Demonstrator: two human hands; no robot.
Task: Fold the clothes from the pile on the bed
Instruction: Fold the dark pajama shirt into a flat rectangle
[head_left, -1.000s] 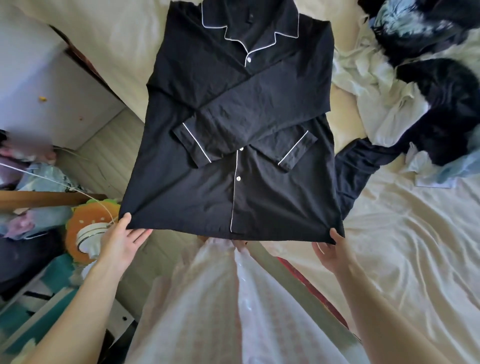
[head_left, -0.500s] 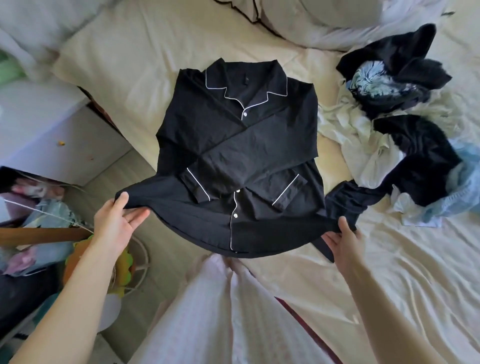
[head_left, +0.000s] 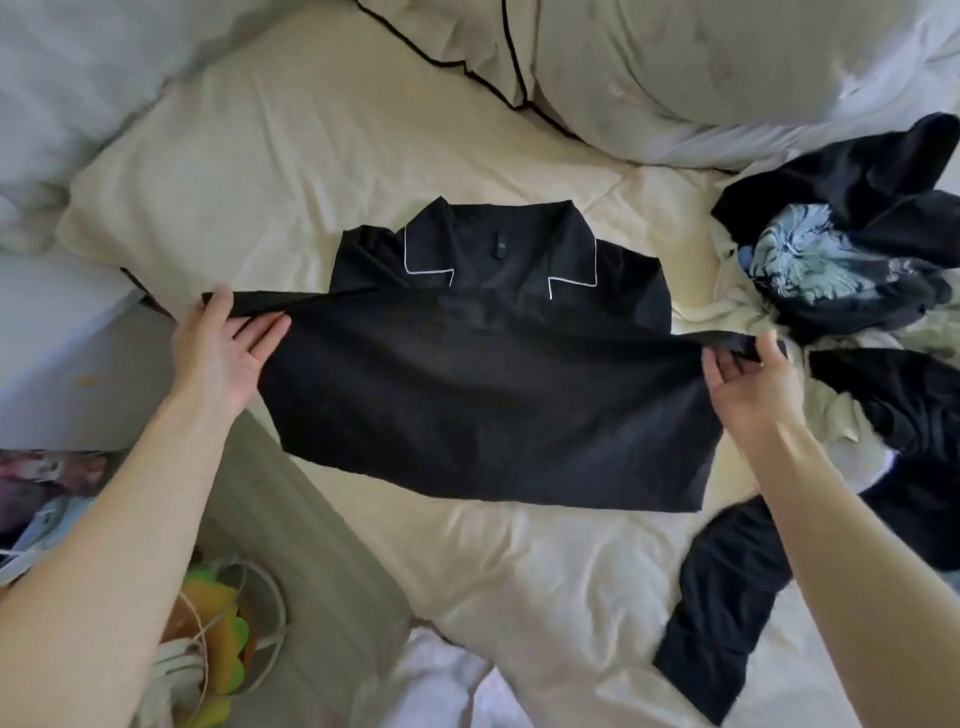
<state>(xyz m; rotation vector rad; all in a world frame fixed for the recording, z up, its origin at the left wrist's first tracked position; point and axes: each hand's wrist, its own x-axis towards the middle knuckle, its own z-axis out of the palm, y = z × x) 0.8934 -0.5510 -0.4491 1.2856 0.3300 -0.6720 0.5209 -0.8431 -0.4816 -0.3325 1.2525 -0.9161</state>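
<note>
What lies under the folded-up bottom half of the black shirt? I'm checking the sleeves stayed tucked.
Only the collar and shoulders show above the flap of the black shirt. Sleeves and buttons are covered, so their position cannot be seen.

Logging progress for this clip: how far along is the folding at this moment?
Done: no finished, set-aside garment shows. In hand: the black pyjama shirt lies on the bed, its hem doubled up toward the collar, the left hand and right hand each gripping a hem corner. Left: the pile of clothes on the right is unfolded, as is a dark garment near the right forearm.
</note>
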